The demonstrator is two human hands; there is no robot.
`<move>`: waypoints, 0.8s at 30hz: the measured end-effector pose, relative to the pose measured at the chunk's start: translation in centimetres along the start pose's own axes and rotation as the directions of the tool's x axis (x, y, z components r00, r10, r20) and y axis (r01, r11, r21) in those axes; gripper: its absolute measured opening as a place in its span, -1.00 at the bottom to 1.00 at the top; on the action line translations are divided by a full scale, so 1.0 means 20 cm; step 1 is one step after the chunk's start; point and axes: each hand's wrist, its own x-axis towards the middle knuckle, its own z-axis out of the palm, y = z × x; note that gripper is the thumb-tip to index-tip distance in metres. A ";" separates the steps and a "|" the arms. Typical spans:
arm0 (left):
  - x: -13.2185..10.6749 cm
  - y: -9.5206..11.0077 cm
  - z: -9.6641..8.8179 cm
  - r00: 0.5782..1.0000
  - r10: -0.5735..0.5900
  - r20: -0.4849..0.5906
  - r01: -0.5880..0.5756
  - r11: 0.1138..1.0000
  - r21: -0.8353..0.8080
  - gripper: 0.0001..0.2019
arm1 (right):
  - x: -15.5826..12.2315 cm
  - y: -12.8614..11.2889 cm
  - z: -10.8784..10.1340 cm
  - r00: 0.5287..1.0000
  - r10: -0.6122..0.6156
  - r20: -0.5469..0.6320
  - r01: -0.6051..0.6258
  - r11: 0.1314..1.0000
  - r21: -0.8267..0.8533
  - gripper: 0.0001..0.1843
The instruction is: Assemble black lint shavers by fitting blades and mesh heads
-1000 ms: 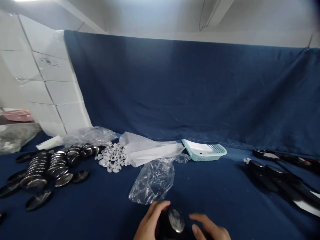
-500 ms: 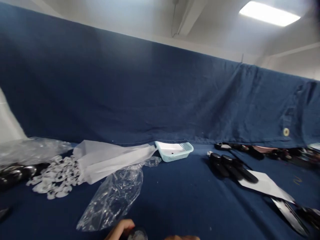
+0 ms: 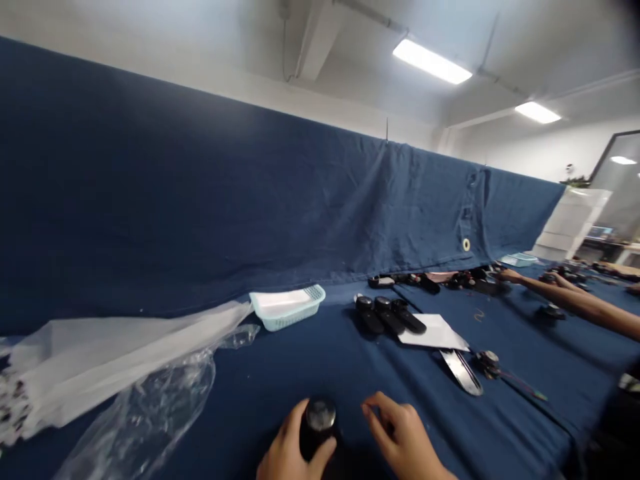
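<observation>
My left hand (image 3: 287, 450) is wrapped round a black cylindrical part (image 3: 316, 427) with a shiny round end cap, held upright near the table's front edge. My right hand (image 3: 400, 437) hovers just to the right of that part, fingers curled toward it with nothing visible in them. Both hands are over the blue cloth-covered table (image 3: 310, 360).
A clear plastic bag (image 3: 145, 413) and a white bag (image 3: 110, 363) lie at left. A pale blue basket (image 3: 287, 308) sits by the blue cloth partition (image 3: 225, 207). Black handle-like parts (image 3: 390, 315), white paper (image 3: 434, 332) and a metal blade (image 3: 463, 372) lie to the right. Another person's arms (image 3: 570, 300) reach in at far right.
The view has swung to the right and up; the dark discs and white pieces at left have left the picture. My hands with the black part are back in view at the bottom.
</observation>
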 end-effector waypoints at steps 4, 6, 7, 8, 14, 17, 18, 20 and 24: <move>-0.05 0.14 0.00 0.995 0.097 -0.037 -0.095 0.994 0.059 -0.53 | -0.22 0.01 -0.07 0.978 -0.187 0.093 0.191 0.981 -0.033 -0.77; -0.09 0.19 0.00 0.995 0.099 -0.008 -0.098 0.993 0.068 -0.55 | -0.25 -0.01 -0.10 0.959 -0.256 0.119 0.259 0.966 -0.011 -0.77; -0.11 0.21 0.01 0.994 0.111 0.001 -0.111 0.992 0.064 -0.55 | -0.25 -0.02 -0.11 0.954 -0.275 0.117 0.276 0.961 0.005 -0.76; -0.13 0.23 0.02 0.991 0.130 0.009 -0.130 0.990 0.058 -0.54 | -0.24 -0.03 -0.13 0.954 -0.280 0.103 0.279 0.960 0.025 -0.76; -0.17 0.29 0.14 0.986 0.166 -0.011 -0.165 0.985 0.041 -0.52 | -0.08 0.04 -0.16 0.990 -0.118 -0.077 0.130 0.973 0.192 -0.69; -0.10 0.30 0.19 0.985 0.169 -0.032 -0.168 0.985 0.034 -0.52 | 0.06 0.12 -0.12 0.995 -0.038 -0.094 0.066 0.946 0.317 -0.66; -0.06 0.30 0.20 0.985 0.167 -0.040 -0.165 0.986 0.033 -0.52 | 0.11 0.15 -0.10 0.996 -0.014 -0.087 0.045 0.930 0.365 -0.64; 0.03 0.30 0.23 0.986 0.158 -0.060 -0.157 0.987 0.032 -0.51 | 0.20 0.20 -0.05 0.999 0.023 -0.045 0.001 0.887 0.463 -0.61; 0.19 0.28 0.27 0.986 0.143 -0.086 -0.142 0.990 0.011 -0.52 | 0.30 0.26 0.04 0.994 0.003 0.105 -0.068 0.777 0.626 -0.56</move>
